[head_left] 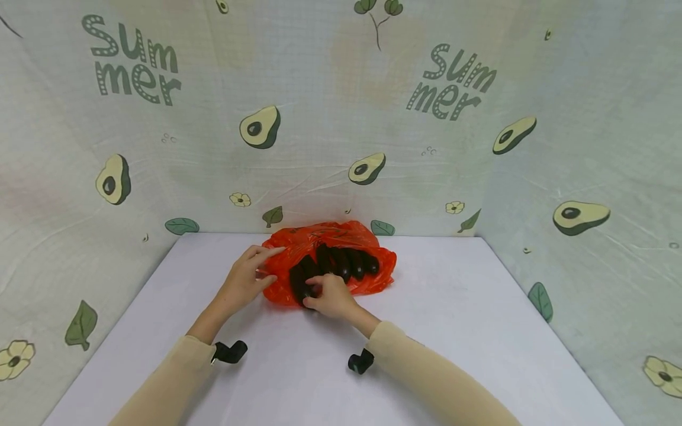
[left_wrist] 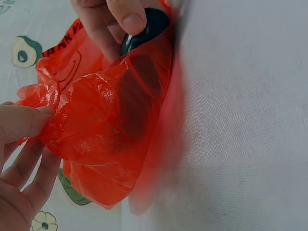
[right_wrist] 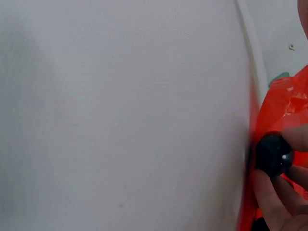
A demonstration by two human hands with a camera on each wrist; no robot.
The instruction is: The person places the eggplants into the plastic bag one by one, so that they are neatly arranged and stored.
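A crinkled red plastic bag [head_left: 298, 236] lies on its side at the far end of the table, its mouth towards me. Inside sit several dark, glossy, long eggplants [head_left: 343, 263], side by side. My left hand [head_left: 245, 281] is at the bag's left edge, the thin plastic pinched between thumb and fingers in the left wrist view. At the bag's front left, my right hand [head_left: 331, 297] grips the near end of the leftmost eggplant [right_wrist: 273, 154]. Its rounded tip shows between the fingers in the right wrist view, while the bag covers its far part in the left wrist view.
A white cloth covers the table [head_left: 437, 307]. Right behind the bag rises a cloth backdrop [head_left: 319, 77] printed with avocados, leaves and lettering, which also flanks the table on both sides. Small black cameras [head_left: 231, 352] stick out from both wrists.
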